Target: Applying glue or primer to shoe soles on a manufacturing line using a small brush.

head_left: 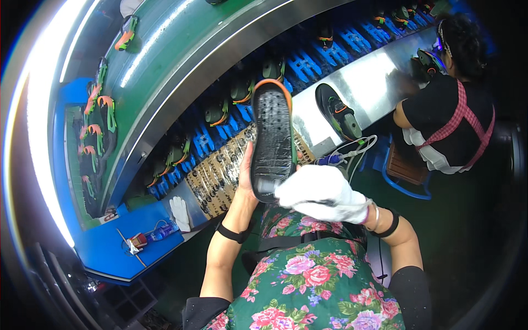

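A black shoe sole (271, 129) with an orange rim round its toe stands lengthwise in front of me, toe end away. Its upward face is glossy and wet-looking, with small pits near the toe. My left hand (247, 170), bare, grips the sole along its left edge near the heel. In a white glove, my right hand (324, 192) is closed over the heel's right side. A blurred pale patch shows on the heel by the gloved fingertips; whatever those fingers hold is hidden. Farther right, a black and green shoe (338, 113) lies on the metal ledge (374, 82).
Printed cardboard (217, 179) covers the near ledge. Behind it, shoes stand on a blue slatted conveyor (203, 143). A blue table (121, 247) at left bears tools; a white glove (180, 213) lies beside it. A co-worker (456, 115) sits at right near a blue-framed stool (406, 168).
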A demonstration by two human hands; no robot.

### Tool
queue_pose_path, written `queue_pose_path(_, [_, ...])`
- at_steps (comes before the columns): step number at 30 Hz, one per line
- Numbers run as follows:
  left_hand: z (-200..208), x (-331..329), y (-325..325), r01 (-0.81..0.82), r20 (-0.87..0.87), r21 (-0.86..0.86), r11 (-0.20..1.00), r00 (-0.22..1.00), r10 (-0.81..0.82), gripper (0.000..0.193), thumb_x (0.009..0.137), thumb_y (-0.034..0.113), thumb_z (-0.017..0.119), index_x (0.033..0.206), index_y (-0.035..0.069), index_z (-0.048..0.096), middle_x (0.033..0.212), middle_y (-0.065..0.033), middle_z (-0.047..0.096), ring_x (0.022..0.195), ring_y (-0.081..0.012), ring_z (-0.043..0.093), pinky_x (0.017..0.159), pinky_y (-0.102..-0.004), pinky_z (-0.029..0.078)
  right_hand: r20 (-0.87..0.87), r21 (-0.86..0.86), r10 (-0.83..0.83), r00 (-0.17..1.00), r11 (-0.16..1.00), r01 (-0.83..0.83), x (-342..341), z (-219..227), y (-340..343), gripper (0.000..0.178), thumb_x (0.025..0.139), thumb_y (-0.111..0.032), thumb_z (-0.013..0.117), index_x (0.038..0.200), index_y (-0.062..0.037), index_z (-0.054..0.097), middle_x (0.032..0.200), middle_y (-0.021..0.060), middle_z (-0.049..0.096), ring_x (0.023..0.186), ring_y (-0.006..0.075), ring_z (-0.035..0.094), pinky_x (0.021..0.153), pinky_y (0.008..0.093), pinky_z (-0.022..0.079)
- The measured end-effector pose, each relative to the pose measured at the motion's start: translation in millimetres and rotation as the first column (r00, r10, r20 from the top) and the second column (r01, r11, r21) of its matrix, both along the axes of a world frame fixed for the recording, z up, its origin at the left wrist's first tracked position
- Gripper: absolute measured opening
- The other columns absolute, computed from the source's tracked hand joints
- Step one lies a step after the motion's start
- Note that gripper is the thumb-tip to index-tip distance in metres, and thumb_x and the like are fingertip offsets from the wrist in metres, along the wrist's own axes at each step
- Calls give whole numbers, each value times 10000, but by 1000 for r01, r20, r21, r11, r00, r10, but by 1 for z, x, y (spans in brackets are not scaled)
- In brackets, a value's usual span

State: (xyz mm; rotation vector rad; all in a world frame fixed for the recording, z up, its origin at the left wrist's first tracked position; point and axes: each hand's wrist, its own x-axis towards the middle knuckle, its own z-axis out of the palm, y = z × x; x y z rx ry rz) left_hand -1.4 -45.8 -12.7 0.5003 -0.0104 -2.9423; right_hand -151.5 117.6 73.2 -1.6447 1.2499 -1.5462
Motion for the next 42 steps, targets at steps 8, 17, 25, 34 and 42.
queue_pose_path(8, [21, 14, -16, -120, -352, -140, 983, 934, 64, 1076, 805, 902, 516, 1410, 14, 488, 1241, -321, 554, 866, -427, 647, 709, -507, 589, 892, -12, 1, 452, 1000, 22, -27, -16, 25, 120, 721, 82, 792, 809, 36, 725, 847, 224, 735, 799, 336, 725, 689, 393, 607])
queue_pose_path(17, [47, 31, -50, -109, -537, -430, 896, 829, -157, 1036, 803, 745, 729, 1464, 12, 415, 1176, -278, 493, 747, -351, 610, 673, -456, 607, 924, 234, -252, 288, 968, 96, -31, -79, 43, 148, 756, 120, 665, 878, 47, 705, 938, 212, 732, 836, 275, 744, 655, 332, 641])
queue_pose_path(25, [103, 17, -145, -367, -642, -378, 850, 765, 45, 1171, 777, 632, 823, 1590, 36, 226, 1488, -418, 304, 886, -372, 637, 645, -377, 637, 881, 328, -327, 343, 943, 55, -22, -106, 22, 238, 806, 62, 680, 1037, 88, 733, 1010, 225, 757, 755, 228, 730, 673, 322, 631])
queue_pose_path(34, [111, -20, -244, -664, -362, 132, 735, 658, 660, 856, 1043, 427, 570, 1582, -80, 138, 1623, -345, 145, 1518, -461, 240, 1200, -518, 410, 751, 440, -386, 535, 897, 28, 1, -113, -1, 178, 795, 51, 689, 956, 82, 759, 995, 217, 766, 719, 205, 704, 673, 302, 590])
queue_pose_path(42, [130, -49, -180, -583, -393, 112, 805, 718, 574, 1004, 994, 441, 631, 1601, -85, 28, 1667, -274, 169, 1539, -421, 226, 1262, -575, 259, 723, 455, -408, 558, 888, 61, -7, -130, 7, 203, 858, 46, 685, 1044, 77, 762, 1031, 188, 773, 828, 213, 734, 723, 300, 599])
